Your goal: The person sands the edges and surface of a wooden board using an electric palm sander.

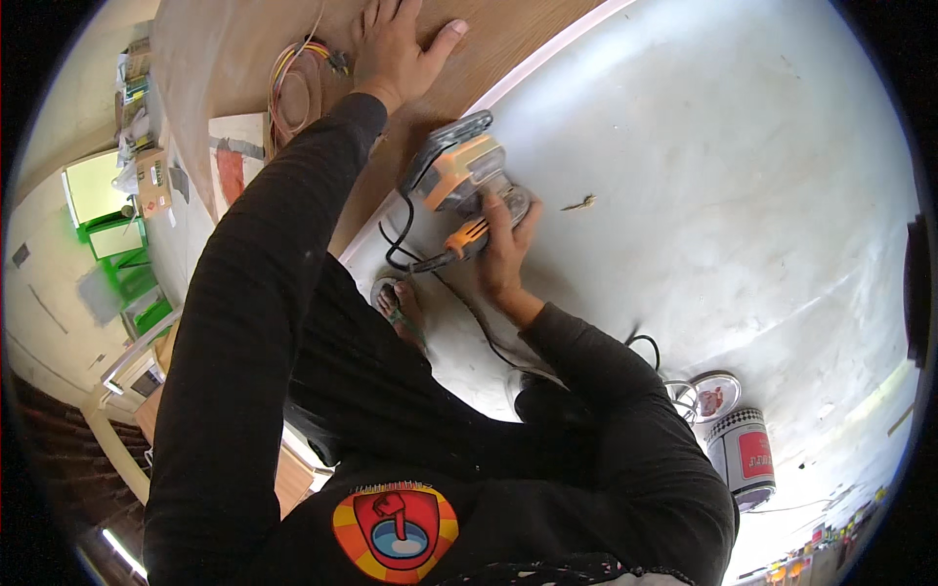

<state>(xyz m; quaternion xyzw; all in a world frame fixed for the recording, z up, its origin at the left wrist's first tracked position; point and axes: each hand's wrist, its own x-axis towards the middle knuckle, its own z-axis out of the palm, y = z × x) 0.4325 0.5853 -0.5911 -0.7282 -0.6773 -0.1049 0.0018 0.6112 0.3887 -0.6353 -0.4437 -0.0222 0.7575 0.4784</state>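
My right hand (505, 241) grips an orange and grey electric sander (467, 174) by its body. The tool is tilted, with its dark flat pad (437, 146) facing the edge of a brown wooden panel (469, 54). I cannot tell whether the pad touches the wood. A black cord (472, 308) runs from the sander's handle down past my right forearm. My left hand (401, 57) lies on the panel with its thumb stretched out, its fingertips partly beyond the top edge of the view.
A coil of coloured wires (280, 83) lies on the panel beside my left forearm. My sandalled foot (401, 305) stands on the pale floor (703, 186) below the sander. At lower right are a paint can (741, 454) and a round lid (716, 396). Cardboard boxes (153, 183) sit at far left.
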